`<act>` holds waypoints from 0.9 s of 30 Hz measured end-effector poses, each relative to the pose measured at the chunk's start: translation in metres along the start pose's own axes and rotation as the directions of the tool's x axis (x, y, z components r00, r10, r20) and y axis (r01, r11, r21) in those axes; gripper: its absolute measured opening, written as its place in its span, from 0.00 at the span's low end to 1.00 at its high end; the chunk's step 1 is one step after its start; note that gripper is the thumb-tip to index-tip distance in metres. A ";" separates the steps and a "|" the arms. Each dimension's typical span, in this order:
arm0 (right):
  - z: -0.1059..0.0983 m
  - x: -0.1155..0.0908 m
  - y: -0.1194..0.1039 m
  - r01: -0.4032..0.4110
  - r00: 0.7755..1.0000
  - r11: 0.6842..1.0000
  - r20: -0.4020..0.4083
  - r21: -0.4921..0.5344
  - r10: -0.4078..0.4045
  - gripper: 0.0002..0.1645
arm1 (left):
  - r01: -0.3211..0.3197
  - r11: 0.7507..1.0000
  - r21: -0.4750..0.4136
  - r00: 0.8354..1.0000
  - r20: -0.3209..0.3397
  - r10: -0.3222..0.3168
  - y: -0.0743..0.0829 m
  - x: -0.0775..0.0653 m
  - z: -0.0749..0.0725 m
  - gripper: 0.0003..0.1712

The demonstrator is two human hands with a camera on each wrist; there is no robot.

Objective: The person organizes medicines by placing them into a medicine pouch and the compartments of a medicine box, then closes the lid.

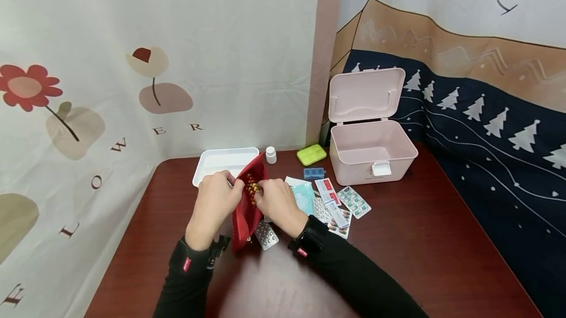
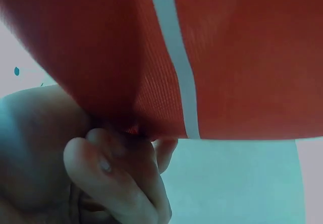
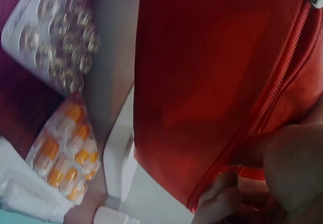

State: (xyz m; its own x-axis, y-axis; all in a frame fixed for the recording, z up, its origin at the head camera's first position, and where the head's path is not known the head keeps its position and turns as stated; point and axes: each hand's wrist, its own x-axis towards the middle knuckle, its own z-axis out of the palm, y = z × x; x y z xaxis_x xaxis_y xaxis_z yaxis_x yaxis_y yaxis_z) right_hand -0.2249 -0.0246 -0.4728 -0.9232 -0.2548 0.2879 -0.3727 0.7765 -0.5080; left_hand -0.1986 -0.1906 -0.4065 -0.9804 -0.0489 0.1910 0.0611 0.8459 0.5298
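Observation:
A red zippered pouch (image 1: 247, 217) is held upright above the table between both hands, its mouth parted. At its left side the left hand (image 1: 215, 205) grips the rim; in the left wrist view curled fingers (image 2: 116, 178) meet the edge of the red fabric, marked by a pale stripe. My right hand (image 1: 280, 205) pinches the opposite rim, and in the right wrist view its fingers (image 3: 222, 199) straddle the zipper edge. Inside the mouth shows a blister pack of yellow and dark red capsules (image 1: 252, 187), close to the right fingertips.
Behind the pouch are a white tray (image 1: 227, 157) and a white bottle (image 1: 271, 155). A green case (image 1: 311, 154), blue pill box (image 1: 314, 174) and open pink box (image 1: 371, 173) stand further right. Several blister packs (image 1: 353, 202) and small packets (image 1: 303, 197) lie beside the right hand.

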 end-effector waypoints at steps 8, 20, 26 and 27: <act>-0.004 -0.005 -0.002 0.011 0.997 0.999 0.080 0.040 -0.014 0.09 | -0.002 0.998 0.059 0.999 0.052 -0.001 -0.002 0.000 -0.008 0.18; -0.034 -0.007 0.041 -0.051 0.998 0.989 0.042 0.135 0.046 0.11 | -0.032 0.992 0.118 0.988 0.154 0.014 -0.010 -0.005 -0.025 0.18; -0.053 -0.010 0.077 -0.150 0.987 0.988 0.061 0.045 0.148 0.14 | -0.019 0.993 0.118 0.980 0.201 -0.005 -0.013 -0.006 -0.031 0.20; -0.058 -0.011 0.083 -0.159 0.986 0.987 0.059 0.038 0.157 0.14 | -0.018 0.992 0.122 0.979 0.206 -0.008 -0.014 -0.006 -0.032 0.20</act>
State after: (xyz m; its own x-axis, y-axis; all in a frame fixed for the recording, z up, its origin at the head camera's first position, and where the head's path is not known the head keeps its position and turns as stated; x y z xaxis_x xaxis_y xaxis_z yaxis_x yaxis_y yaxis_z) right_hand -0.2404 0.0756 -0.4710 -0.9741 -0.1631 0.1565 -0.2242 0.7849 -0.5777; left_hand -0.1872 -0.2185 -0.3887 -0.9984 0.0548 0.0127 0.0550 0.9052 0.4214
